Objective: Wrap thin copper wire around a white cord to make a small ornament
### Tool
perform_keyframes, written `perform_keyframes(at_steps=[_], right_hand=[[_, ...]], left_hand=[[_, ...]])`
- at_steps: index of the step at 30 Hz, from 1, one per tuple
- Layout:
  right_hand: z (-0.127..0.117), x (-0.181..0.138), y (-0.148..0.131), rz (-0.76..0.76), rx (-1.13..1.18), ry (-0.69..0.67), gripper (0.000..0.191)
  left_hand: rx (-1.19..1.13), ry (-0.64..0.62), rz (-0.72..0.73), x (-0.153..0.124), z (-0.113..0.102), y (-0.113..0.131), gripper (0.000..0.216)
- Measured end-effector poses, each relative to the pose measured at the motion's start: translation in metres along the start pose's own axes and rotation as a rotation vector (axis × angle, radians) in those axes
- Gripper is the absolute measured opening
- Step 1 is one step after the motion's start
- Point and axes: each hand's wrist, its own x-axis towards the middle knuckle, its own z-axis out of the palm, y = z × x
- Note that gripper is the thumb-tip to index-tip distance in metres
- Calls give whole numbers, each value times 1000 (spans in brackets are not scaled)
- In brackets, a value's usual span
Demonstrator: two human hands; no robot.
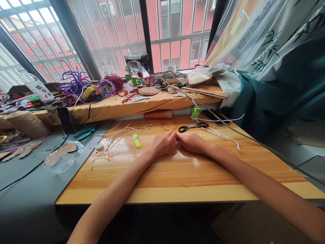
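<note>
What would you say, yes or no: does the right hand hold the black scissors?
No, the black scissors lie on the table just beyond the right hand, which is close beside the left hand.

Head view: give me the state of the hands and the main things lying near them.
Left hand: curled, grip partly hidden
Right hand: curled, grip partly hidden
Black scissors: on the table, blade opening unclear
Teal-handled pliers: handles spread
Yellow-green lighter: lying flat, unlit
Orange cord spool: on its side, wound
Orange cord: loosely coiled
Black phone: flat, screen dark
</note>
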Motion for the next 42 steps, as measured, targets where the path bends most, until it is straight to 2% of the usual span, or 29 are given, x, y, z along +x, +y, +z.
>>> perform_keyframes(at_steps=[15, 23, 32, 37, 42], right_hand=[[1, 1, 0, -2, 2, -1, 29], [3, 0, 0, 26, -39, 29, 31], [1, 0, -8, 163, -60, 67, 40], [0, 1, -8, 238, -48, 70, 40], [2, 2, -7, 270, -55, 131, 39]], left_hand=[[-13, 2, 8, 0, -3, 2, 17], [-28, 69, -16, 0, 2, 1, 23], [-39, 50, -182, 3, 4, 1, 27], [-90, 22, -187, 3, 1, 2, 25], [-136, 14, -205, 3, 2, 1, 23]])
